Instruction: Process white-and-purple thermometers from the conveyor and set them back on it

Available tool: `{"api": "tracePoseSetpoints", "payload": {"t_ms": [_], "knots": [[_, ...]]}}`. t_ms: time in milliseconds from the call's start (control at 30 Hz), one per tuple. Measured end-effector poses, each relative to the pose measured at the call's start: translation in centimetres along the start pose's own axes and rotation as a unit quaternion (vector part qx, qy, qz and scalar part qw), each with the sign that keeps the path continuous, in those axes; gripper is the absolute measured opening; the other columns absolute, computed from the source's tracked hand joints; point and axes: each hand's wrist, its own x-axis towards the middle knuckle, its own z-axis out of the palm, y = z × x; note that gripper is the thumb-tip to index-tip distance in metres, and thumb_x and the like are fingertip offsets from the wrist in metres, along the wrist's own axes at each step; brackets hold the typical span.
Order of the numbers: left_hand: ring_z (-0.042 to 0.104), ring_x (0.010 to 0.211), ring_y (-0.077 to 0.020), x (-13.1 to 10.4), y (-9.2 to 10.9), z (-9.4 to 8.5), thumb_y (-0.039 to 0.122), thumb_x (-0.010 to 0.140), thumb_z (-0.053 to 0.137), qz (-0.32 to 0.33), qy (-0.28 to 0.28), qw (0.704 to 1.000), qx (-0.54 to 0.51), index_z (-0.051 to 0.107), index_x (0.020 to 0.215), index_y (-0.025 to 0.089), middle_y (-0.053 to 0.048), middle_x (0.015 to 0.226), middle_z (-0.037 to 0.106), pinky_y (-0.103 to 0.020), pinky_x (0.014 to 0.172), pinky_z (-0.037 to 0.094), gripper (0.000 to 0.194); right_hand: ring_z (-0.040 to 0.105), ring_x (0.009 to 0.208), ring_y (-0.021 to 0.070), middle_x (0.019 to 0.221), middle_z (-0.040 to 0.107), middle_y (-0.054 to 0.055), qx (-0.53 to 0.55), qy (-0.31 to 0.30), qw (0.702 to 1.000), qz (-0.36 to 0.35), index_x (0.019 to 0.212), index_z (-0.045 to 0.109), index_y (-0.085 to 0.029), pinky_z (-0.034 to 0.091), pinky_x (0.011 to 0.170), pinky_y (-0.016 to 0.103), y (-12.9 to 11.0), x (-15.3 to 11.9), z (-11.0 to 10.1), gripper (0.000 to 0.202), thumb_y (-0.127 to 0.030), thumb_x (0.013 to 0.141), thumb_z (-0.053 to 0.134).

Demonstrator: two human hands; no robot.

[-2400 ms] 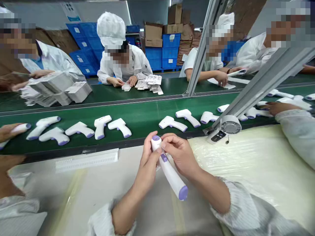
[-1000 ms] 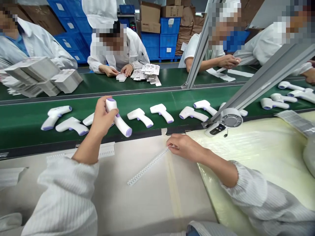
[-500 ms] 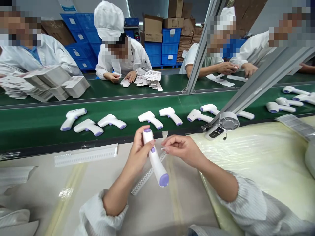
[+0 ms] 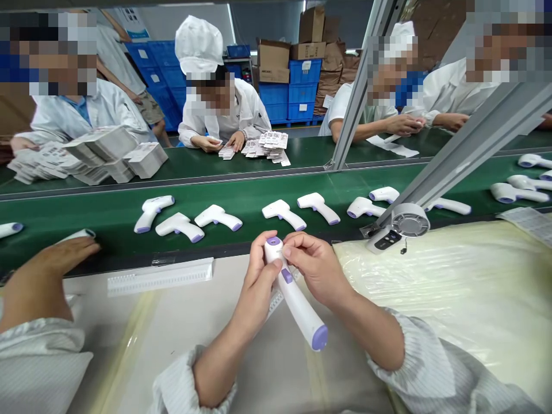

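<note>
My left hand is wrapped round the head of a white infrared thermometer with a purple trigger and purple end cap. Its handle slants down toward me on the right. The thumb and fingers of my right hand are pinched together against the side of the head, at a small white sticker that the fingertips mostly cover. Beneath the thermometer lies a narrow strip with a row of small cells, partly hidden by my hands.
Several white thermometers lie on the green conveyor belt. A clear strip sheet rests left. A small handheld fan stands by a metal post. Another person's hand reaches in from the left; co-workers sit opposite beside paper stacks.
My right hand has come in to the thermometer's head, its fingertips now touching it. The thermometer's handle has swung rightward. A neighbour's hand has appeared at the left, on a thermometer.
</note>
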Motion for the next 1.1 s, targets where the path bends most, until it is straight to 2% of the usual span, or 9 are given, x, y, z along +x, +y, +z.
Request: {"api": "tracePoseSetpoints", "payload": {"t_ms": [333,467,633,733,833,933,967,1033,1100], "knots": [[0.055,0.088,-0.0171,0.1,-0.8,-0.2,0.055,0.092,0.061,0.015,0.0,1.0,0.019,0.053,0.13,0.034,-0.002,0.114,0.056,-0.027,0.07,0.045,0.044,0.058,0.076,0.0159,0.084,0.065,0.001,-0.052,0.01,0.998,-0.036,0.068,0.07,-0.022,0.047,0.069,0.031,0.1,0.0,-0.1,0.012,-0.031,0.072,0.078],[0.054,0.087,-0.0167,0.2,-0.9,-0.5,0.056,0.093,0.061,0.034,0.0,0.999,0.025,0.054,0.128,0.032,-0.003,0.113,0.056,-0.026,0.069,0.045,0.043,0.059,0.076,0.0157,0.083,0.065,0.001,-0.033,0.019,0.999,-0.039,0.068,0.07,-0.021,0.049,0.071,0.031,0.1,0.1,0.1,0.016,-0.031,0.069,0.083],[0.057,0.083,-0.0164,0.6,-1.0,-0.6,0.055,0.091,0.065,0.029,-0.042,0.998,-0.043,0.053,0.125,0.03,-0.004,0.112,0.057,-0.028,0.071,0.05,0.045,0.053,0.063,0.0123,0.072,0.062,-0.003,0.086,0.016,0.995,0.045,0.074,0.062,-0.022,0.045,0.058,0.027,0.1,0.5,-0.1,0.038,-0.036,0.057,0.093],[0.061,0.092,-0.0188,1.5,-1.2,-0.7,0.055,0.089,0.068,0.075,-0.05,0.991,-0.095,0.051,0.123,0.031,-0.004,0.112,0.058,-0.029,0.075,0.053,0.045,0.06,0.073,0.0143,0.083,0.065,0.0,0.079,0.037,0.993,0.075,0.086,0.066,-0.022,0.049,0.061,0.026,-0.2,-0.3,-0.5,0.039,-0.044,0.065,0.089],[0.062,0.107,-0.0217,4.4,-1.2,-1.7,0.055,0.093,0.061,0.165,-0.011,0.986,-0.016,0.046,0.13,0.032,-0.006,0.124,0.059,-0.033,0.086,0.055,0.045,0.066,0.095,0.0203,0.121,0.067,0.007,-0.02,-0.019,0.994,0.107,0.111,0.068,-0.027,0.053,0.064,0.028,0.0,-0.7,-1.4,0.037,-0.043,0.079,0.077],[0.059,0.125,-0.0258,9.8,0.0,-4.5,0.051,0.098,0.048,0.198,-0.005,0.952,0.234,0.05,0.138,0.028,-0.01,0.141,0.057,-0.042,0.106,0.049,0.046,0.068,0.101,0.0233,0.134,0.063,0.008,-0.216,-0.06,0.973,0.06,0.129,0.063,-0.029,0.057,0.071,0.034,1.1,2.1,-2.8,0.042,-0.029,0.087,0.06],[0.055,0.131,-0.0269,11.9,0.8,-6.0,0.048,0.098,0.046,0.197,0.016,0.927,0.319,0.052,0.138,0.026,-0.01,0.145,0.057,-0.045,0.113,0.044,0.046,0.067,0.106,0.0243,0.134,0.063,0.009,-0.306,-0.048,0.951,0.016,0.132,0.062,-0.027,0.058,0.08,0.037,1.7,3.8,-3.3,0.044,-0.024,0.089,0.055],[0.041,0.145,-0.0332,15.9,2.7,-9.3,0.038,0.09,0.057,0.196,0.09,0.905,0.365,0.056,0.136,0.018,-0.015,0.15,0.052,-0.052,0.125,0.027,0.05,0.058,0.128,0.0263,0.143,0.057,0.013,-0.497,-0.023,0.864,-0.08,0.137,0.059,-0.022,0.051,0.105,0.043,2.8,7.5,-4.3,0.048,-0.017,0.09,0.049],[0.028,0.151,-0.0411,19.1,4.6,-13.0,0.035,0.08,0.07,0.19,0.158,0.888,0.387,0.058,0.132,0.015,-0.019,0.153,0.048,-0.061,0.127,0.015,0.057,0.049,0.14,0.0288,0.149,0.053,0.017,-0.569,-0.03,0.814,-0.111,0.135,0.062,-0.016,0.04,0.118,0.048,3.8,10.6,-5.1,0.048,-0.01,0.09,0.047]]}}
